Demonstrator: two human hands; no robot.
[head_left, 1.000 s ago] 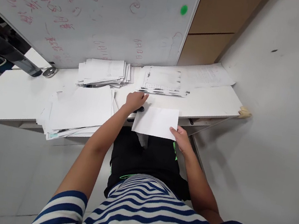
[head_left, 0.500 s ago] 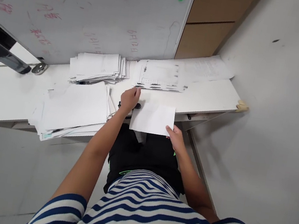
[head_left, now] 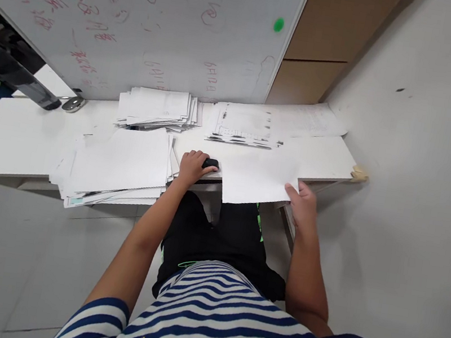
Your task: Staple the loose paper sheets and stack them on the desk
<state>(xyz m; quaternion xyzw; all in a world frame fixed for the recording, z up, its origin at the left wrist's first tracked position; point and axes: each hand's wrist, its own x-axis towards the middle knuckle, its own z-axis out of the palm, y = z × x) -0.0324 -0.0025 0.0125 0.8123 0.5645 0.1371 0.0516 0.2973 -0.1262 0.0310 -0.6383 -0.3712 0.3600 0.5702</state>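
Observation:
My left hand lies closed over a black stapler at the desk's front edge. Only the stapler's rounded right end shows; the rest is under my fingers. To its right, my right hand pinches the lower right corner of a white sheet of paper, thumb on top. The sheet overhangs the front edge above my lap, its left corner close to the stapler. I cannot tell whether it is one sheet or several.
Left of my left hand is a large paper stack, with another stack behind it. Printed sheets lie at the back. A whiteboard stands behind the white desk, and a wall bounds the right side.
My right hand has moved right with the paper, drawing it away from the stapler. My left hand has changed from a raised fist to lying over the stapler. The view has shifted slightly.

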